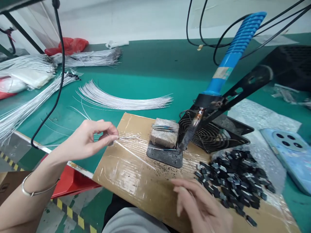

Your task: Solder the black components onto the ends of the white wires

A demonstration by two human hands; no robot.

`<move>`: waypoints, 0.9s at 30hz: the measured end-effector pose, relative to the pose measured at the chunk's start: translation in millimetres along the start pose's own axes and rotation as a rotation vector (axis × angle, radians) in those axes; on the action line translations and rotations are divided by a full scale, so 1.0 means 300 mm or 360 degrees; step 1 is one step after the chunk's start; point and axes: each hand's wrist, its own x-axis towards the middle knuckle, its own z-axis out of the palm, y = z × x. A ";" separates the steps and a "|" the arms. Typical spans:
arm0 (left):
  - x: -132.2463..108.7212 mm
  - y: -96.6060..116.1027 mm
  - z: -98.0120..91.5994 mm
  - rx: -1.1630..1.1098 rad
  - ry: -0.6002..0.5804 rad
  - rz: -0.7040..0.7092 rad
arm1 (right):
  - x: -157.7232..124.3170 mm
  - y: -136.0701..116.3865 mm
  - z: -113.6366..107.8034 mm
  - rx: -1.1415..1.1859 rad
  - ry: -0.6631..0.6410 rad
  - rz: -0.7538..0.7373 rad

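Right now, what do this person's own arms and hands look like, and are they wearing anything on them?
Both hands are bare, without gloves: the left hand and the right hand, which is motion-blurred. The left forearm shows no sleeve and carries a thin silver bangle near the wrist. The right wrist is out of frame.

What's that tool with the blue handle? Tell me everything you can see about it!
It looks like a soldering iron. Its ribbed blue plastic handle has a pale tape band, then a black collar and a dark metal tip. It leans tilted, tip down, held in a black metal stand, its tip at a dark plate on the cardboard, beside a brownish block. The left hand, pinching thin wires, and right hand are both apart from it.
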 end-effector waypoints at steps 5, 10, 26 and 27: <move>-0.054 0.022 0.045 -0.0109 -0.0070 0.0045 | 0.010 -0.035 0.081 -0.0011 -0.0528 0.0026; -0.070 0.025 0.056 -0.0165 -0.0139 0.0037 | 0.000 -0.037 0.078 0.0140 -0.0405 0.0241; -0.095 0.013 0.080 -0.0289 -0.0709 -0.0088 | 0.015 -0.034 0.008 0.0014 -0.0660 -0.0242; -0.099 0.028 0.087 -0.0258 -0.0692 -0.0090 | 0.016 -0.034 0.006 -0.0009 -0.0670 -0.0278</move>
